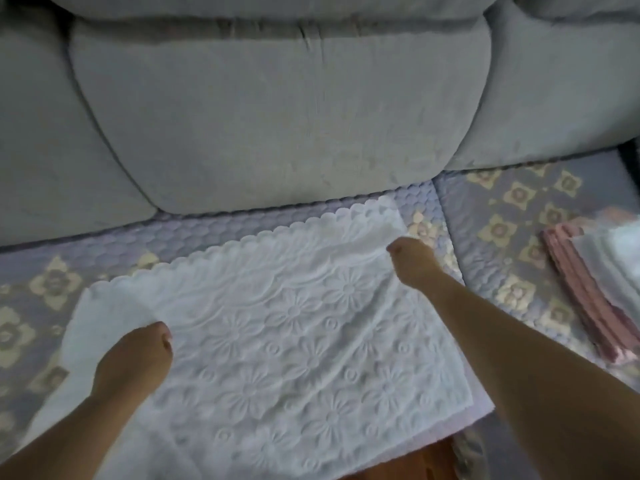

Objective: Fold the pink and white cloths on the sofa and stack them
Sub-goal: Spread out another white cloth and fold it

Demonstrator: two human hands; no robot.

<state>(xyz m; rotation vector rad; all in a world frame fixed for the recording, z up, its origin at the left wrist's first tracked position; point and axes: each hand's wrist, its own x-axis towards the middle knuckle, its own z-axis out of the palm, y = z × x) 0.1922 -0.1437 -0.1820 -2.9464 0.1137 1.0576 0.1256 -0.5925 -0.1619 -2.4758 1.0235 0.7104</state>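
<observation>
Both hands pinch the white embossed cloth [294,323]: left hand [138,355] at 8 o'clock, right hand [414,259] at 2 o'clock. It looks soft, light and limp; best held by corners.

The fingers of the left hand [135,355] curl under, so the fingertips cannot be seen. The right hand [414,261] hides its fingertips too (only the knuckles show). Both arms run off the bottom edge. The white cloth [284,327] is cut off at 7 o'clock, and the arms cover parts of it. At 3 o'clock, the folded pile [595,299] of pink and white cloths runs off the right edge and is blurry, so its layers cannot be counted. The sofa [277,116] is cut off at the top and both sides.
</observation>
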